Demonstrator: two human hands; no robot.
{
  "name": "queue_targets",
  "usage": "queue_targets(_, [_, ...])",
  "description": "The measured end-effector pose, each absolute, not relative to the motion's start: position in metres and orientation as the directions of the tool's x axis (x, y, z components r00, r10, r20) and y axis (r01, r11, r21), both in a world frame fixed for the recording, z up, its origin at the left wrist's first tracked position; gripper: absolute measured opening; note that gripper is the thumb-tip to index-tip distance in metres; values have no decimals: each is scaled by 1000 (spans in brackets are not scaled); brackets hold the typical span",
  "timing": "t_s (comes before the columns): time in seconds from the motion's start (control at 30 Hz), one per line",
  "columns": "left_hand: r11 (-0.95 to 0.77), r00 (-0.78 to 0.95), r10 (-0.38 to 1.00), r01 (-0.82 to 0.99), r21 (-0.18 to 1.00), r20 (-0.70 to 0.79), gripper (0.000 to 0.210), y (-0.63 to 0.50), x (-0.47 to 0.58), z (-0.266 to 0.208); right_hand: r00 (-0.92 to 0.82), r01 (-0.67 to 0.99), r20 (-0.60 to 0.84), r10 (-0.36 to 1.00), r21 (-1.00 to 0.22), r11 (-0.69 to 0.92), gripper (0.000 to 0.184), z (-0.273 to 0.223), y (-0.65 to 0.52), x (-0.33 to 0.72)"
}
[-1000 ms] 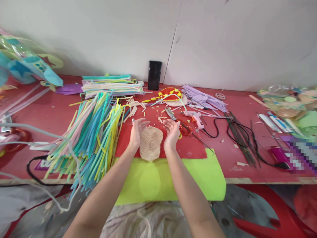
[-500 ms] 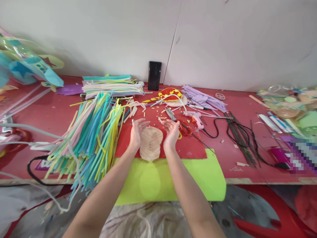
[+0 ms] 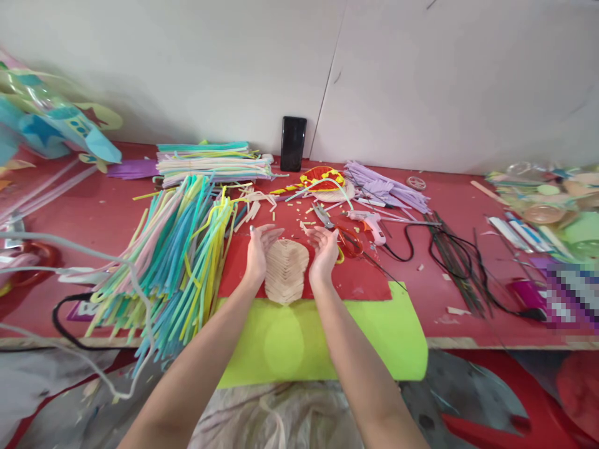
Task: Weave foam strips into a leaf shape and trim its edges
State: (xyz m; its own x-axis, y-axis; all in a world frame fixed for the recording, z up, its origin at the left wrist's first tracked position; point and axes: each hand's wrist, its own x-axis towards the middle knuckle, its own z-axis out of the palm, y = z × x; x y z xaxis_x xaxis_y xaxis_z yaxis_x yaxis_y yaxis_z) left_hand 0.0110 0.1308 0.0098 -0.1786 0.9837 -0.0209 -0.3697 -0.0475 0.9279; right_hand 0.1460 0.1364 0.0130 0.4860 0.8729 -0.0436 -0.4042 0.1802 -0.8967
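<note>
A beige leaf-shaped piece point(image 3: 286, 272) with a herringbone pattern lies flat between my two hands. Below it are a red sheet point(image 3: 362, 279) and the bright yellow-green sheet point(image 3: 374, 349) at the table's front edge. My left hand point(image 3: 260, 251) stands on edge along the piece's left side, fingers extended and curving inward, holding nothing. Mirroring it on the right, my right hand point(image 3: 322, 252) also has its fingers apart and is empty. Whether either palm touches the piece I cannot tell. Just beyond my right hand are orange-handled pliers point(image 3: 349, 240) and a pink glue gun point(image 3: 369, 224).
Pastel pipe cleaners point(image 3: 173, 249) heap up on the left, with another bundle point(image 3: 210, 165) behind. A black phone point(image 3: 293, 143) leans on the wall. Purple strips point(image 3: 388, 187), dark thin sticks point(image 3: 453, 268) and a black cable point(image 3: 412, 234) lie to the right. A white cable point(image 3: 140, 280) loops at left.
</note>
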Motion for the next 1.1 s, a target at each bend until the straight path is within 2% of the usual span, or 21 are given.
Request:
queue_targets(0.17, [-44,-177,984,-388,921,-28,60,131,11,9,436,-469,-39,899,-862,190,49,12,137,143])
queue_targets(0.3, [-49,-181,983,-396,917,-25,59,131,11,10,295,-493,-57,954,-864,101,53,13,136,139])
queue_targets(0.57, [-58,-184,983,-399,915,-18,55,130,12,13,242,-283,23,970,-955,93,57,6,134,131])
queue_targets(0.8, [-76,-169,986,-388,919,11,54,129,13,12,199,-154,52,979,-984,84,58,-3,134,130])
queue_targets(1.1, [-111,-138,987,-247,963,78,56,132,15,-2,189,-17,99,977,-994,104,56,0,129,129])
